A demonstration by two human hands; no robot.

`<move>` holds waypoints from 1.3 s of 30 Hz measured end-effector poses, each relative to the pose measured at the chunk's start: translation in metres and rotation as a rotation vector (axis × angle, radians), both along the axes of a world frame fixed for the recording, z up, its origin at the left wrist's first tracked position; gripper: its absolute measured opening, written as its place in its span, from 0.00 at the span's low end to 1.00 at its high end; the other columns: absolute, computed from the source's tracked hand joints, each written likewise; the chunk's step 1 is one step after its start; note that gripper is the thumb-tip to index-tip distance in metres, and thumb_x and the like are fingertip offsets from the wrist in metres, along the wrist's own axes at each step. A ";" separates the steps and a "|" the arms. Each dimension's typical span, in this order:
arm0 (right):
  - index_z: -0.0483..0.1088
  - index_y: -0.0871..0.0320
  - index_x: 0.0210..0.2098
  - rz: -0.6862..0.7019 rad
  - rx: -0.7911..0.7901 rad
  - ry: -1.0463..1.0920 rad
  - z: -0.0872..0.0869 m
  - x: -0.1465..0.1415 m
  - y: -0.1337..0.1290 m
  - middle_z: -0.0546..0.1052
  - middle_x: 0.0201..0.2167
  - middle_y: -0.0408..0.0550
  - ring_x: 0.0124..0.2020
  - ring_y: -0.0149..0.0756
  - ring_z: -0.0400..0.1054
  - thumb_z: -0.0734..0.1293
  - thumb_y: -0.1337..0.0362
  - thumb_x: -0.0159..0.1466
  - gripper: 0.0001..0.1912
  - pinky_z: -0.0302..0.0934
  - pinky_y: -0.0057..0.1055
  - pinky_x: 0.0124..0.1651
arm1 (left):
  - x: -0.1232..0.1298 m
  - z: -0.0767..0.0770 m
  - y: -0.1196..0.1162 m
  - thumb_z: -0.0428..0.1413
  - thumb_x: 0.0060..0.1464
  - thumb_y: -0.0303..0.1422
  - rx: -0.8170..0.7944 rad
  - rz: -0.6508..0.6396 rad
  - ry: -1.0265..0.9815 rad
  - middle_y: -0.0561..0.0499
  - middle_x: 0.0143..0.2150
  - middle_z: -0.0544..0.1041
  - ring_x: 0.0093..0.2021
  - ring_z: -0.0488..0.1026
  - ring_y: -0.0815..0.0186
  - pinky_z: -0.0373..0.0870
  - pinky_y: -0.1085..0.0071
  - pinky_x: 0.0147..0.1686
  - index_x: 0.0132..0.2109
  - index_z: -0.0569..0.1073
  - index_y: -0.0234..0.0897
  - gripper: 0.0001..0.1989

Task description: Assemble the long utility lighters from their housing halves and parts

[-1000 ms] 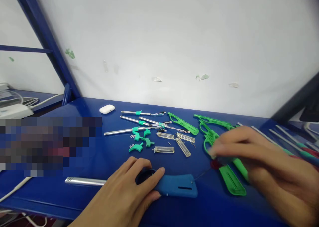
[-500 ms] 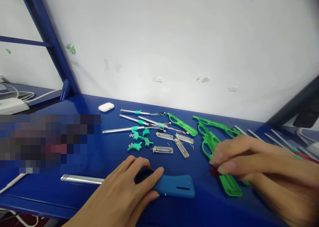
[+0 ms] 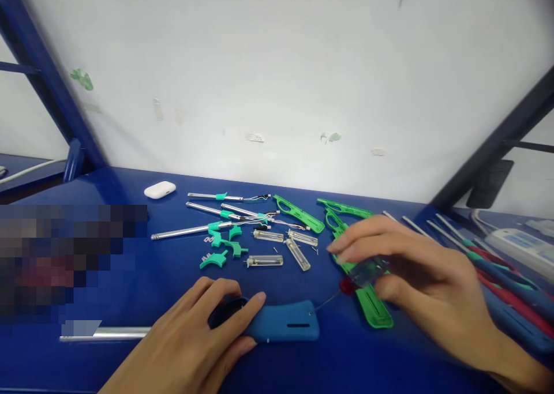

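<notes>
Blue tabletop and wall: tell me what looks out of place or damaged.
The white case at the back left of the tabletop looks out of place: its smooth, rounded shape matches none of the green shells or clear pieces nearby. The wall behind bears pale, scuffed-looking patches, possibly old damage.

Left hand [image 3: 190,336]: palm down, closed in a grip.
Left fingers [image 3: 240,318]: bent, index reaching farthest right, left thumb [image 3: 234,352] just below it.
Left wrist [image 3: 132,374]: below and left of these fingers.
Right hand [image 3: 426,287]: raised, in a pinch.
Right fingers [image 3: 367,238]: gently bent, pointing left, right thumb [image 3: 392,289] beneath them.
Right wrist [image 3: 497,339]: below and right.
</notes>
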State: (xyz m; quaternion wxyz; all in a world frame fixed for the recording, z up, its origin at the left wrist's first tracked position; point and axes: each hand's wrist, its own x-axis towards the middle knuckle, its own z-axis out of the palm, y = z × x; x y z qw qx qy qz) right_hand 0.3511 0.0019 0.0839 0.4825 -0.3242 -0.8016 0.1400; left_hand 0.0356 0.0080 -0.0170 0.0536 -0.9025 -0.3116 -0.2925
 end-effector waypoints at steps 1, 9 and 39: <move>0.85 0.46 0.51 0.050 -0.056 -0.013 0.000 0.000 0.000 0.87 0.43 0.46 0.44 0.40 0.82 0.74 0.61 0.73 0.08 0.78 0.33 0.48 | 0.000 0.000 0.000 0.46 0.80 0.39 -0.011 -0.001 0.001 0.48 0.56 0.79 0.52 0.79 0.59 0.84 0.68 0.49 0.76 0.66 0.55 0.23; 0.85 0.48 0.37 0.101 -0.005 0.105 -0.008 -0.006 -0.005 0.84 0.32 0.42 0.33 0.38 0.76 0.78 0.67 0.68 0.05 0.76 0.33 0.35 | -0.002 0.003 0.000 0.48 0.80 0.38 -0.027 -0.003 0.015 0.48 0.57 0.79 0.53 0.79 0.59 0.83 0.69 0.50 0.77 0.64 0.55 0.24; 0.82 0.43 0.51 0.158 -0.113 -0.002 -0.011 -0.008 -0.014 0.82 0.37 0.40 0.38 0.34 0.75 0.72 0.66 0.75 0.10 0.71 0.29 0.40 | -0.004 0.001 0.006 0.50 0.78 0.42 0.102 -0.003 0.037 0.52 0.56 0.83 0.52 0.82 0.61 0.83 0.71 0.51 0.77 0.65 0.53 0.25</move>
